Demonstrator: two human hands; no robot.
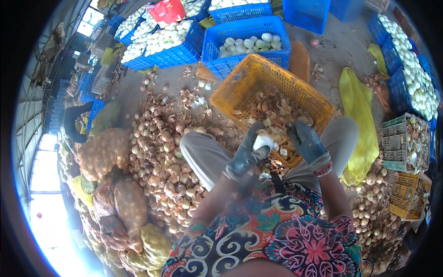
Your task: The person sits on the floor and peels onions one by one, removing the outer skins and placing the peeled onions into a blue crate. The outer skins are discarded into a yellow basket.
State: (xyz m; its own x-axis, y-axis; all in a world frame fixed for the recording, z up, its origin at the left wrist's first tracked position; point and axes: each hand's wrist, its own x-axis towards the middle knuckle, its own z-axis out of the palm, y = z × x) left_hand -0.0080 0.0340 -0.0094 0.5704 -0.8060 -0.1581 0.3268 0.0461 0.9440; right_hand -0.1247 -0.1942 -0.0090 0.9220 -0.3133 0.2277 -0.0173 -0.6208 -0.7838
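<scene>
My left hand [248, 152], in a dark grey-blue work glove, grips a peeled white onion [263, 142] above the near side of a yellow plastic crate [223, 98]. My right hand [307, 141], gloved alike, is to the right of the onion and apart from it. Its fingers are bent, and whether they hold something small cannot be made out. Papery onion skins [273, 107] lie inside the crate, which stands tilted between my knees. Just beyond it, a blue plastic crate [242, 27] is partly filled with peeled onions [249, 43].
Unpeeled onions [166, 166] and loose skins cover the floor to my left, beside full mesh sacks [104, 152]. Blue crates of peeled onions [166, 38] stand ahead and at far right. A yellow mesh sack [358, 128] lies by my right knee. Someone's dark sleeve [71, 121] shows at left.
</scene>
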